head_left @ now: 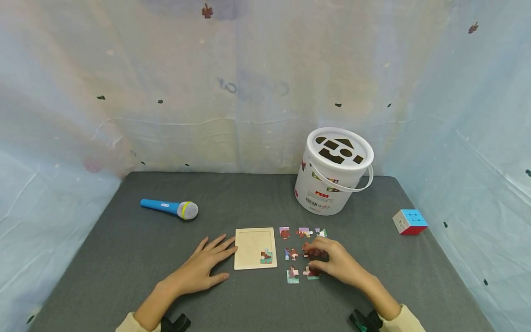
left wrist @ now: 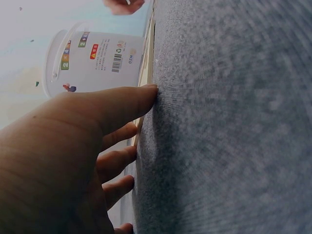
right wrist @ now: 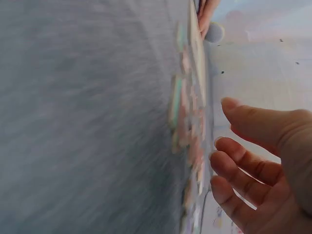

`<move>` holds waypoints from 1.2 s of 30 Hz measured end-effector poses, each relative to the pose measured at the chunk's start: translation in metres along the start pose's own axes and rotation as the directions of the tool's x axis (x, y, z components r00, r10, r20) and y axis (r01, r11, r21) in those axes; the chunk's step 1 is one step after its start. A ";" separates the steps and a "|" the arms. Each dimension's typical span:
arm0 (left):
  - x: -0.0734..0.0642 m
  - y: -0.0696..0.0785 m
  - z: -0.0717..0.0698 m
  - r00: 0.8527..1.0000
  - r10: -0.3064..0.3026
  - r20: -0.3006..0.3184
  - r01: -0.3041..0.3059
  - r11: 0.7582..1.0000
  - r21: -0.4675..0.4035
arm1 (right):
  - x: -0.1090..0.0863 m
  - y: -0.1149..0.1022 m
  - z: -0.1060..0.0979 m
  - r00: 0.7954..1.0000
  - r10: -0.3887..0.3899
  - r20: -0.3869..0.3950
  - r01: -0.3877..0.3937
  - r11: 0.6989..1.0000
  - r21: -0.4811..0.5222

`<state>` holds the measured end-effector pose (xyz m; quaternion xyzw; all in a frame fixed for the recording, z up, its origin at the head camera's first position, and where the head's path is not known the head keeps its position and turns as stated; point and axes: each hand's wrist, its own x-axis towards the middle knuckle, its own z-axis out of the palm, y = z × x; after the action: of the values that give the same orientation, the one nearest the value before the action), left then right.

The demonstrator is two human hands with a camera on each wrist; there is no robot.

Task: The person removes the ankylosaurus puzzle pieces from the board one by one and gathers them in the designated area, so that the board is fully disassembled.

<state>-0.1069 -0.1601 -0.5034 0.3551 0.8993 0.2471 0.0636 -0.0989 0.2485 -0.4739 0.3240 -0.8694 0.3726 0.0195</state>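
A square wooden puzzle board (head_left: 250, 248) lies on the table with one printed puzzle piece (head_left: 266, 256) in its lower right corner. My left hand (head_left: 207, 267) rests on the cloth with fingers spread, fingertips right at the board's left edge; in the left wrist view its thumb (left wrist: 129, 100) touches the cloth. Several loose jigsaw pieces (head_left: 292, 275) lie in rough rows right of the board. Over the right-hand ones hovers my right hand (head_left: 342, 263), partly covering them. In the right wrist view its thumb and fingers (right wrist: 234, 163) are apart, with nothing between them.
A white bucket (head_left: 327, 193) with a shape-hole lid and handle stands at the back right. Near the right table edge sits a toy cube (head_left: 410, 222). A blue toy microphone (head_left: 168, 207) lies at the back left. Grey cloth (head_left: 232, 304) covers the table.
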 end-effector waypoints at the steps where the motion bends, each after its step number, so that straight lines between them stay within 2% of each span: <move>1: 0.000 0.000 0.000 1.000 0.001 0.000 -0.001 1.000 0.002 | 0.004 0.000 0.001 1.000 -0.012 0.000 0.012 1.000 0.014; 6: 0.001 0.000 0.000 1.000 0.003 0.002 -0.003 1.000 -0.001 | 0.026 -0.005 0.006 0.999 -0.031 0.022 0.030 0.998 0.058; 11: 0.001 0.001 0.001 1.000 0.005 0.001 -0.005 1.000 0.002 | 0.048 -0.014 0.014 0.996 -0.019 0.092 0.010 0.995 0.103; 14: 0.001 0.001 0.001 1.000 0.007 -0.002 -0.007 1.000 0.004 | 0.060 -0.020 0.021 0.989 -0.036 0.145 0.025 0.997 0.077; 21: 0.000 0.000 0.001 1.000 0.005 0.000 -0.005 1.000 0.013 | 0.086 -0.034 0.038 0.962 -0.117 0.245 0.121 0.993 0.001; 28: 0.001 0.001 0.000 1.000 -0.003 0.013 0.003 1.000 -0.003 | 0.095 -0.040 0.050 0.945 -0.068 0.321 0.080 0.996 -0.025; 36: 0.000 0.002 0.000 1.000 -0.002 0.007 0.002 1.000 -0.002 | 0.095 -0.043 0.056 0.938 -0.026 0.347 0.059 0.995 -0.085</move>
<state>-0.1056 -0.1591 -0.5023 0.3549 0.8992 0.2469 0.0675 -0.1377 0.1369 -0.4608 0.4017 -0.8686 0.2683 -0.1101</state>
